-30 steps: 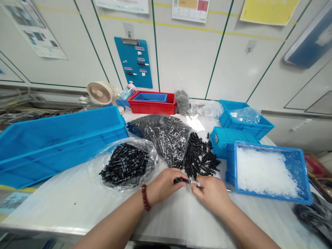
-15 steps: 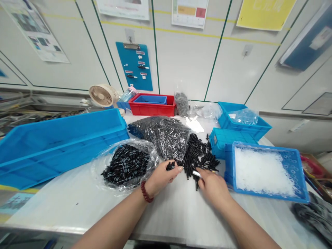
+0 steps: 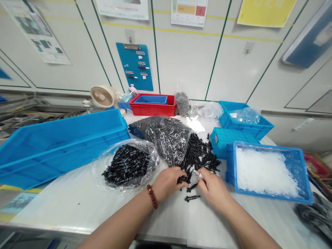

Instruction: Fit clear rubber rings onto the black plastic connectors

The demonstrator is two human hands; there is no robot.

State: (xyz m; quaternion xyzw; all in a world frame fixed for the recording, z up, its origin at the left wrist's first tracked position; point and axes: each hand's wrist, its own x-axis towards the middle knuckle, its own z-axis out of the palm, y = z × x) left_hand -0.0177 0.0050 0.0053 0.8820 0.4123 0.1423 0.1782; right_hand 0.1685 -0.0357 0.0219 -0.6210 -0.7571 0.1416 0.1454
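Observation:
My left hand [image 3: 169, 180] is closed around several slim black ribbed plastic parts, which poke out by the thumb. Pinched in my right hand [image 3: 215, 186] is a small white cylindrical piece [image 3: 198, 173]; its kind cannot be made out. Between the hands, a few loose black parts [image 3: 192, 198] lie on the white table. Just beyond the fingers spreads a pile of the same black parts [image 3: 198, 150], spilling from a clear plastic bag [image 3: 166, 135]. Left of my left hand stands an open clear bag [image 3: 127, 164] of black parts with pale rings on them.
A blue bin [image 3: 269, 197] of white translucent rings stands right of my right hand, beside a closed blue box [image 3: 233, 138]. One long blue bin [image 3: 64, 138] occupies the left. Behind are a red bin [image 3: 153, 110], a fan [image 3: 103, 96] and another blue bin [image 3: 246, 119].
My left hand has moved right and slightly down, closer to my right hand. Several black parts now lie apart from the pile, nearer the table's front. The right hand still holds the white piece.

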